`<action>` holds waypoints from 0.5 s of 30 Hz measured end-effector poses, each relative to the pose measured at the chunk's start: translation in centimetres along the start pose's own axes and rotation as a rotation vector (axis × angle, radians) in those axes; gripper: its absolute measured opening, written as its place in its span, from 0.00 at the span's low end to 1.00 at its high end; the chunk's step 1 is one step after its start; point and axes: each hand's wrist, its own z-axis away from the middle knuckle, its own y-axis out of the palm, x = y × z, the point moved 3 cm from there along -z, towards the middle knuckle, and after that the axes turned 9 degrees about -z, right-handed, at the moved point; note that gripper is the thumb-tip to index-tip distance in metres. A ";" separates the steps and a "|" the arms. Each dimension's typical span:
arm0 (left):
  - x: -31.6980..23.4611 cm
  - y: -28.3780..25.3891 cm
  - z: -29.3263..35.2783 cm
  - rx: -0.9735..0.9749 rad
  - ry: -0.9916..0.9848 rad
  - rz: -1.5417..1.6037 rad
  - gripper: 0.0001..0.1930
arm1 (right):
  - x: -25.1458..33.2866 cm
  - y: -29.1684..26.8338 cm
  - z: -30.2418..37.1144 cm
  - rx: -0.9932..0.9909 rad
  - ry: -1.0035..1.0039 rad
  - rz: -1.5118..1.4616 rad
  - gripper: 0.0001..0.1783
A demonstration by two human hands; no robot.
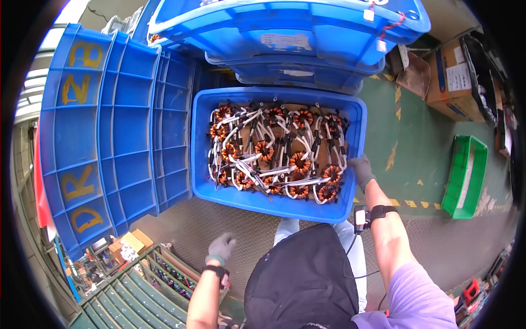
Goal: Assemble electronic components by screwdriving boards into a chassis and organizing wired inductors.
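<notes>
A blue plastic bin (pixel 279 94) holds several ring-shaped copper-wound coils (pixel 299 163) with white and black sleeved leads, lying tangled over brown cardboard. My right hand (pixel 361 171), in a grey glove, grips the bin's right wall, with part of the fingers hidden at the rim. Lower left, my left hand (pixel 221 248), also gloved in grey, hangs apart from the bin with its fingers curled and nothing seen in them.
Blue bins (pixel 296 33) are stacked behind. A large blue crate (pixel 126 115) stands on its side at the left. Green slatted racking (pixel 131 301) is lower left. A green tray (pixel 464 178) and a cardboard box (pixel 452 82) sit at the right.
</notes>
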 end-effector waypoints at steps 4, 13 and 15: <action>-6.2 -5.2 -3.5 -0.099 0.060 0.010 0.22 | 1.1 -0.1 1.5 0.064 -0.084 0.115 0.31; -11.1 -11.3 -15.0 -0.100 0.110 0.006 0.26 | 5.9 4.1 9.8 -0.071 0.223 -0.214 0.32; -10.4 -14.3 -18.8 -0.408 0.141 -0.099 0.29 | 4.0 3.4 10.1 -0.149 0.319 -0.304 0.30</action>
